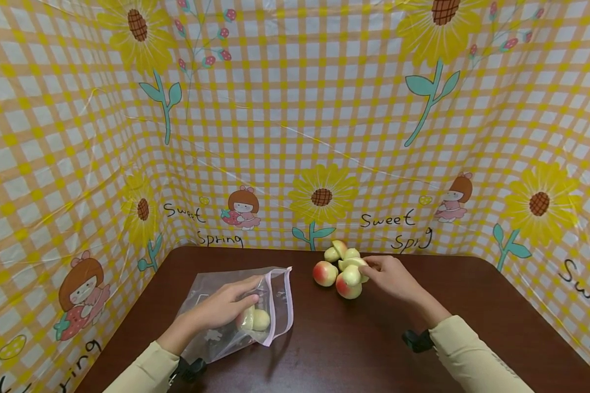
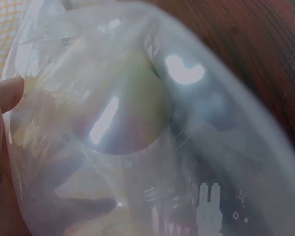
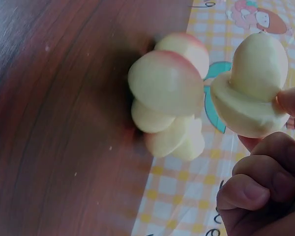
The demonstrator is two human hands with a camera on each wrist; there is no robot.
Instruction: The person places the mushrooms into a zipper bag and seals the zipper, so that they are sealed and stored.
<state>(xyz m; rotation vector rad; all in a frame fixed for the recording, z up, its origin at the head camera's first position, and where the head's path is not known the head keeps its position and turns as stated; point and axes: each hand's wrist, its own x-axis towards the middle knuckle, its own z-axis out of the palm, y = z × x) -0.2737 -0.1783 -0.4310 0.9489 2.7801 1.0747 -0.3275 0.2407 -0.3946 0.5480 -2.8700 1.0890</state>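
Observation:
My right hand [image 1: 390, 278] pinches a pale toy mushroom [image 3: 259, 66] between thumb and fingers; its stem points up in the right wrist view. Just beside it a loose pile of toy mushrooms lies on the table, among them a red-tinted mushroom [image 1: 325, 273] and another mushroom [image 3: 167, 81] with a pinkish top. To the left lies a clear plastic zip bag [image 1: 204, 297], its lilac-edged mouth standing apart and facing right. My left hand [image 1: 226, 300] holds the bag's film near that mouth. Inside the bag rests a mushroom [image 1: 260, 320], seen through the film.
The dark brown table [image 1: 344, 349] shows wood grain. A checked sunflower cloth [image 1: 275, 136] hangs behind it and on both sides, close to the pile. Dark wrist straps [image 1: 417, 341] sit at both cuffs.

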